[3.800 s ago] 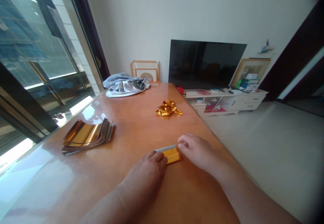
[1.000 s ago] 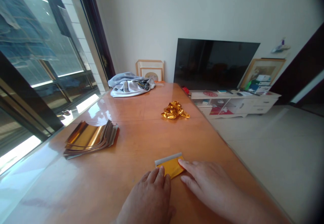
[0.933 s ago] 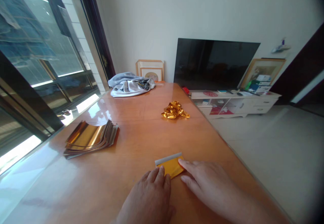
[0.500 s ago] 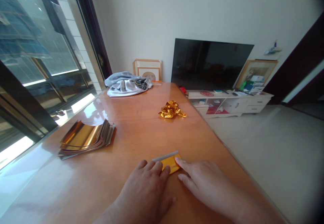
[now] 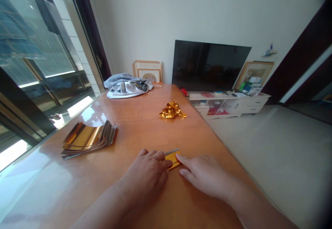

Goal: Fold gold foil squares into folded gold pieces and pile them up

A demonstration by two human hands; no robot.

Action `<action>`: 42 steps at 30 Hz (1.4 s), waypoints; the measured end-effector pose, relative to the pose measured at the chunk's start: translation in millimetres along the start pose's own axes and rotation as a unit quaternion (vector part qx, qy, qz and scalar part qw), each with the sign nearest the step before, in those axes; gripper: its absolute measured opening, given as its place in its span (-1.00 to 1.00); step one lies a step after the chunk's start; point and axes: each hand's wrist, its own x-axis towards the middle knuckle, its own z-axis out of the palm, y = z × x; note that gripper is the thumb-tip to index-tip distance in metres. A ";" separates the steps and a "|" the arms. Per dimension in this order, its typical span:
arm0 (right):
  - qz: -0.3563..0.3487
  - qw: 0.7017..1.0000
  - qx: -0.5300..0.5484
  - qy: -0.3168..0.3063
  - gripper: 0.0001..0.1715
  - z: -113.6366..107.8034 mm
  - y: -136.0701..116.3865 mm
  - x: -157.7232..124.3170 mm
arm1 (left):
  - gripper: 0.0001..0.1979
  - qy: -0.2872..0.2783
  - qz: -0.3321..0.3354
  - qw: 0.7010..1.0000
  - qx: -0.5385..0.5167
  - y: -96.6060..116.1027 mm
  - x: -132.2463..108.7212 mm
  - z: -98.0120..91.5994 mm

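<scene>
A small folded strip of gold foil paper (image 5: pixel 174 157) with a grey edge along its far side lies on the wooden table (image 5: pixel 129 127). My left hand (image 5: pixel 146 172) presses down over its left part, fingers bent, hiding that end. From the other side, the index fingertip of my right hand (image 5: pixel 204 173) touches the paper's right end, with the thumb apart and resting near the table. A stack of gold foil sheets (image 5: pixel 88 137) with curved-up edges sits to the left. Farther back lies a heap of crumpled or folded gold foil (image 5: pixel 172 110).
Grey cloth or clothing (image 5: pixel 127 87) is bunched at the table's far end, before leaning picture frames (image 5: pixel 149 66). A dark television (image 5: pixel 210 66) stands beyond, over a low white cabinet (image 5: pixel 249 105). The table's right edge drops to a tiled floor (image 5: pixel 256 142); a window (image 5: pixel 57 53) is left.
Both hands have shifted slightly away from me on the table with the folded paper. The left hand's index finger now reaches farther across it. The whole view has turned slightly.
</scene>
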 end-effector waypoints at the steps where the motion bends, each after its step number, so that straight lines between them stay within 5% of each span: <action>1: -0.002 1.000 0.000 -0.003 -0.43 -1.4 -0.6 0.0 | -0.65 -0.001 0.005 1.000 0.000 -2.3 0.0 -0.4; 16: 0.010 0.999 -0.037 -0.027 -0.32 -10.5 -15.5 -9.8 | -0.69 0.007 0.024 0.999 0.043 -7.5 -7.2 7.2; 36: 0.054 0.998 -0.027 -0.011 -0.23 -5.4 -5.3 -18.7 | -0.66 0.007 0.028 0.999 0.036 -4.1 -8.6 4.2; 42: 0.029 0.992 -0.046 0.111 -0.32 -2.4 -14.8 -25.1 | -0.67 0.010 0.030 0.999 0.034 -4.7 -8.7 5.6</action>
